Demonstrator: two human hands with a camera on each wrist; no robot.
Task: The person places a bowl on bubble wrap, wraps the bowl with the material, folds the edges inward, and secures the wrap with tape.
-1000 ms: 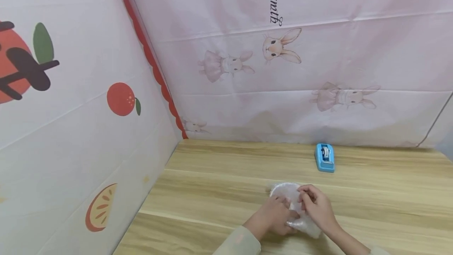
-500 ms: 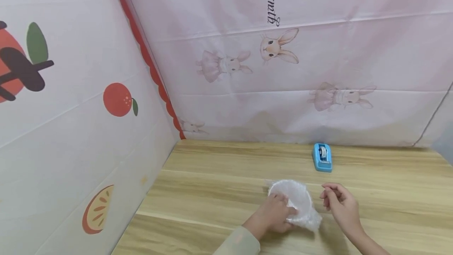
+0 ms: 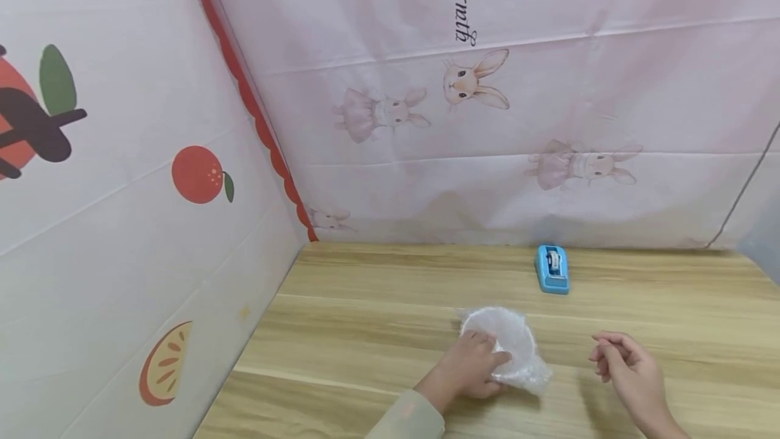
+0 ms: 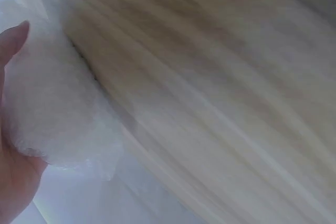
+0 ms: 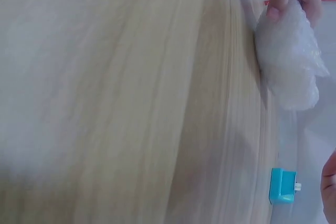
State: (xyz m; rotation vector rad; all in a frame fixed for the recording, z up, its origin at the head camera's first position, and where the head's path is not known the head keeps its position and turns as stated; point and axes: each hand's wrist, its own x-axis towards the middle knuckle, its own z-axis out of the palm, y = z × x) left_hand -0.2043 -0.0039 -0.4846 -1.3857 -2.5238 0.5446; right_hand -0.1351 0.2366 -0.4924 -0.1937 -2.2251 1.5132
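A round bundle in clear bubble wrap (image 3: 512,344) rests on the wooden table, with a loose flap at its right end. My left hand (image 3: 472,364) grips its near left side, the thumb lying across the top; the thumb and part of the palm also show around the bundle (image 4: 58,93) in the left wrist view. What is inside the wrap is hidden. My right hand (image 3: 630,374) hovers above the table to the right of the bundle, apart from it. Its fingers are loosely curled, and I see nothing between them.
A blue tape dispenser (image 3: 552,269) stands near the back edge of the wooden table (image 3: 365,330). Fruit-printed sheeting (image 3: 110,222) rises on the left, and a pink rabbit-printed sheet (image 3: 390,188) hangs behind the table.
My right hand has left the wrapped bundle and moved to the right. My left hand stays on the bundle. The view has shifted slightly.
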